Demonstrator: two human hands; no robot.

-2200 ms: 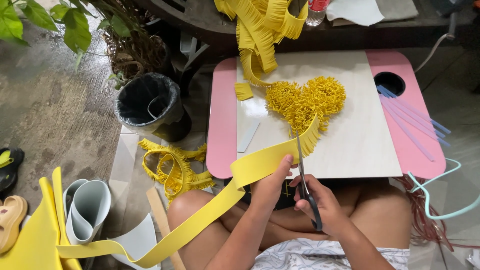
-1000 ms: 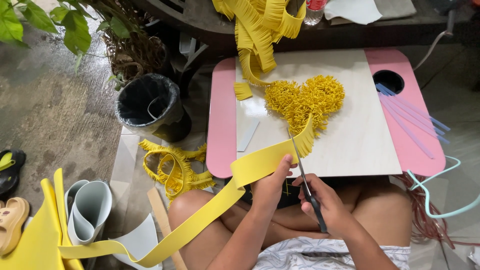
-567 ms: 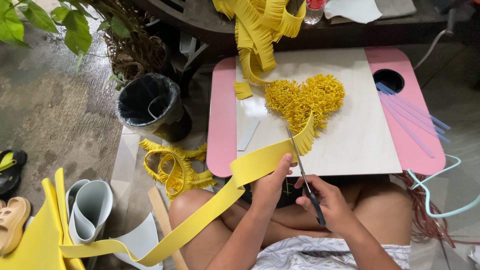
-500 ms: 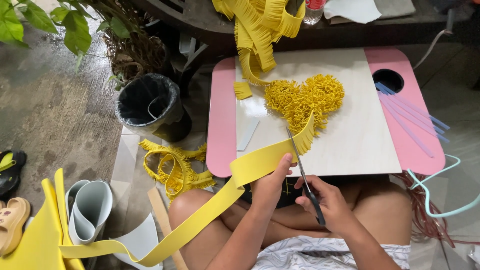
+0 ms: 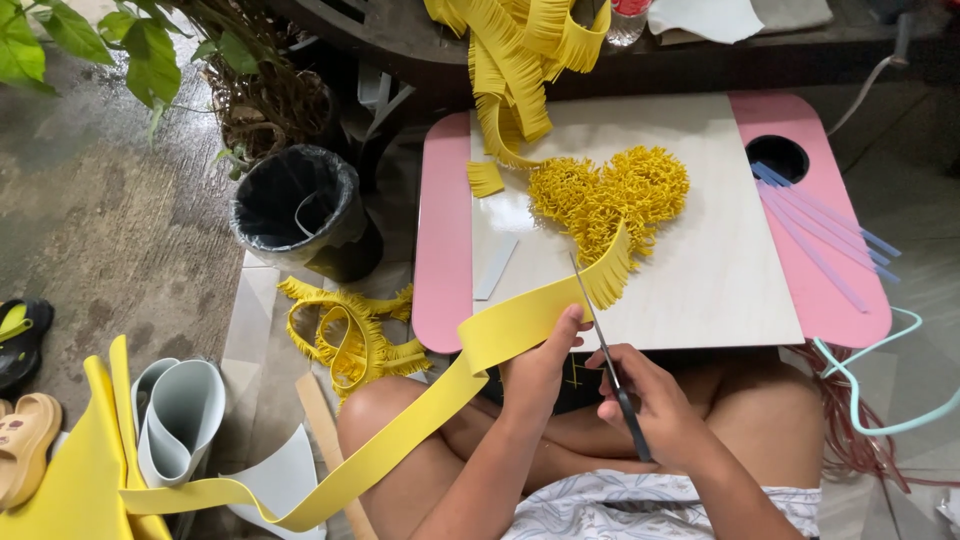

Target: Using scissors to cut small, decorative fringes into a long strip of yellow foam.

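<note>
Bare board (image 5: 720, 290) right of fringed heart (image 5: 610, 195); straws (image 5: 815, 235) crowd its edge

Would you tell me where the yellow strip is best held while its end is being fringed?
Pinch the strip on its uncut flat part just behind the fringe, coming from the left, as the left hand does; the scissors in the right hand enter from the right.

My hands: two, left hand (image 5: 540, 375) and right hand (image 5: 655, 405)
Scissors (image 5: 610, 370): one pair
Yellow strip (image 5: 400, 440) I hold: one
Fringed heart (image 5: 610, 195): one
Black bin (image 5: 295, 210): one
Desk (image 5: 445, 250): one
Sandals (image 5: 25, 445): two
</note>
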